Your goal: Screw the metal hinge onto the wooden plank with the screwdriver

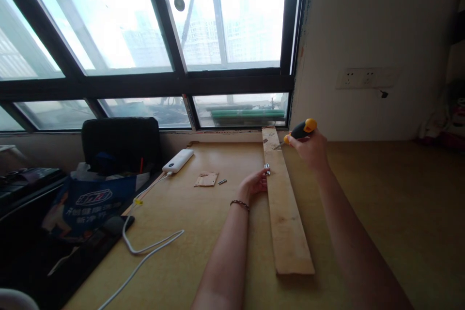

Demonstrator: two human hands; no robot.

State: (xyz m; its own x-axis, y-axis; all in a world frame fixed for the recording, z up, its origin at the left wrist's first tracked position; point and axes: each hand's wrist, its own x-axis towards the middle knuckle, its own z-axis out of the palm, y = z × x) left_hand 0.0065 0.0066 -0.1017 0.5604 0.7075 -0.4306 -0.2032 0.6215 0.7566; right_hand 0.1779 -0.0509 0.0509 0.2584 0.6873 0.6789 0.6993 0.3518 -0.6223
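Observation:
A long wooden board [286, 213] lies on the table, its far end close to the window wall. At the board's left edge, my left hand [256, 183] has its thumb against a small shiny metal fitting, possibly a hinge [267, 169]. The other fingers are curled beside the board and partly hidden. My right hand [311, 149] is closed around the yellow and black handle of a screwdriver [303, 129], above the board's right edge. The screwdriver's shaft slants down to the left, with its tip near the board's worn far part. Whether the tip touches the wood, I cannot tell.
Left of the board are a flat wooden piece [207, 179] and small metal screws or pins [222, 181]. A white power bank [178, 161] trails a white cable [152, 247]. Beyond the table's left edge are a black chair [120, 140] and a blue bag [94, 203].

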